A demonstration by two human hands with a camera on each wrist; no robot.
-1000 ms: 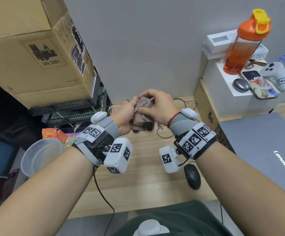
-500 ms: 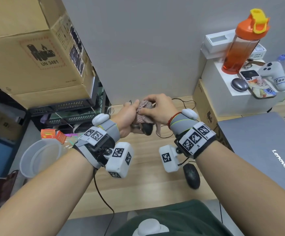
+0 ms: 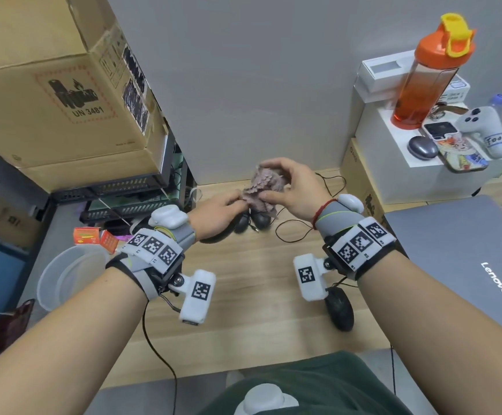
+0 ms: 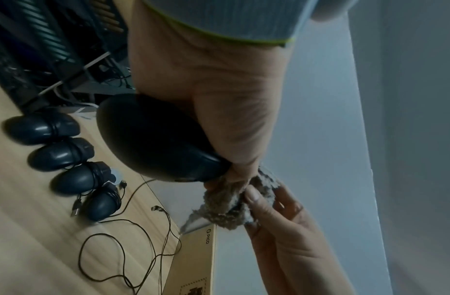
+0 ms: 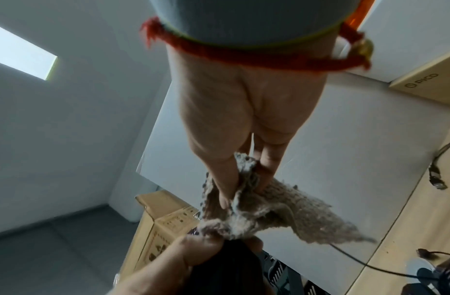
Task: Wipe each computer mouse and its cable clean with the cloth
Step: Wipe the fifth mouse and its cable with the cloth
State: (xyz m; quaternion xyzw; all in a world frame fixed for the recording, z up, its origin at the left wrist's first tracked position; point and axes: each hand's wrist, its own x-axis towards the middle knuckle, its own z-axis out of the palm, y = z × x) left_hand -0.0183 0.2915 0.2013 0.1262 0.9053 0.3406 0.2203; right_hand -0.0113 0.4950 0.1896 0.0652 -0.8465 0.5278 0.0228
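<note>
Raised since half a second ago: right hand [image 3: 291, 187] pinching cloth [image 3: 261, 187]. Left hand [image 3: 216, 212] grips mouse [image 4: 153, 139] beside it. Four mice [image 4: 65, 153] below, cables wound, presumably done; one mouse [image 3: 339, 308] nearer, unwiped perhaps.

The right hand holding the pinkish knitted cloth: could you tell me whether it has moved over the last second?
Yes. The right hand with the pinkish knitted cloth has risen toward the grey wall, lifting off the black mouse in the left hand.

Wooden desk [image 3: 243, 295] carries black mice [image 4: 65, 153], laptop [image 3: 468, 265].
</note>
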